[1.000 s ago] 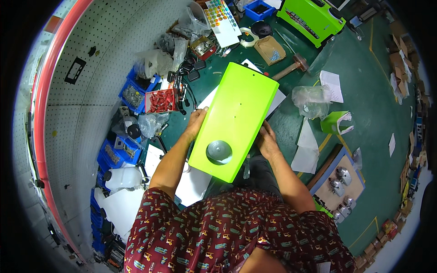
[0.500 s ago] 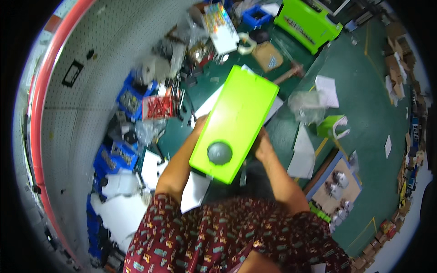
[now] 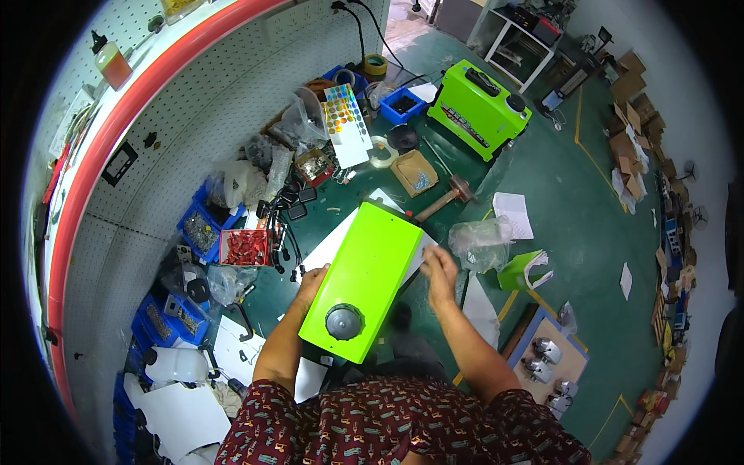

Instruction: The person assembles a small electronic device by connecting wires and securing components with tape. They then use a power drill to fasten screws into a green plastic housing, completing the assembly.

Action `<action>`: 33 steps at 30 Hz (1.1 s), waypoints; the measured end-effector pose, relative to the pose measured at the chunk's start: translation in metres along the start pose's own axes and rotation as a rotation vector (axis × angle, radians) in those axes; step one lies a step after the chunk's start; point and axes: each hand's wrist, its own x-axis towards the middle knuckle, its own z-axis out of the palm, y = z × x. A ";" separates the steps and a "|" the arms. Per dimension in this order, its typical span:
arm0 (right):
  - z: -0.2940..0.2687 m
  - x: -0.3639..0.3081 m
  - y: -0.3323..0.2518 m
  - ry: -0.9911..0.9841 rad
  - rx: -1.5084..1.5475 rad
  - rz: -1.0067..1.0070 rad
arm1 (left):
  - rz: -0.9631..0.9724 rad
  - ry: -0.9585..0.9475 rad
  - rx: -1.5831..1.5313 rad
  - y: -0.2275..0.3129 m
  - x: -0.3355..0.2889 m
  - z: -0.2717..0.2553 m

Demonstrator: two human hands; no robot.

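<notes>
A bright green metal case [image 3: 369,256] with a black ribbed screw cap [image 3: 344,321] at its near end stands in front of me on the workbench, over white sheets. My left hand [image 3: 313,284] grips its left edge; the fingertips are partly hidden by the case. Just off the right side, my right hand [image 3: 440,273] is raised with its fingers curled closed. Whatever may be between those fingers is hidden. Beyond the case's far end lies a hammer [image 3: 443,201] with a wooden handle.
Blue bins [image 3: 203,232] of small hardware, a box of red parts [image 3: 246,248] and black cables [image 3: 288,232] line the left. A second green unit [image 3: 479,110] stands at the far right. A plastic bag [image 3: 479,243] and a board with metal parts [image 3: 542,364] are on the right.
My right hand has come away from the case's right side and curled closed. My left hand stays on the case. The view has shifted, showing more of the far room.
</notes>
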 end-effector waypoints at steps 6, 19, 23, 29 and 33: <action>0.050 0.041 -0.114 -0.596 -0.335 -0.534 | 0.126 0.298 -0.073 0.053 -0.084 -0.027; 0.058 0.060 -0.090 -0.662 -0.440 -0.583 | 0.367 0.826 0.382 0.145 -0.241 0.097; 0.057 0.064 -0.088 -0.681 -0.407 -0.568 | 0.423 0.898 0.436 0.147 -0.231 0.105; 0.055 0.070 -0.090 -0.741 -0.435 -0.498 | 0.441 0.948 0.473 0.161 -0.226 0.114; 0.043 0.077 -0.093 -0.807 -0.423 -0.369 | 0.463 0.949 0.451 0.158 -0.221 0.113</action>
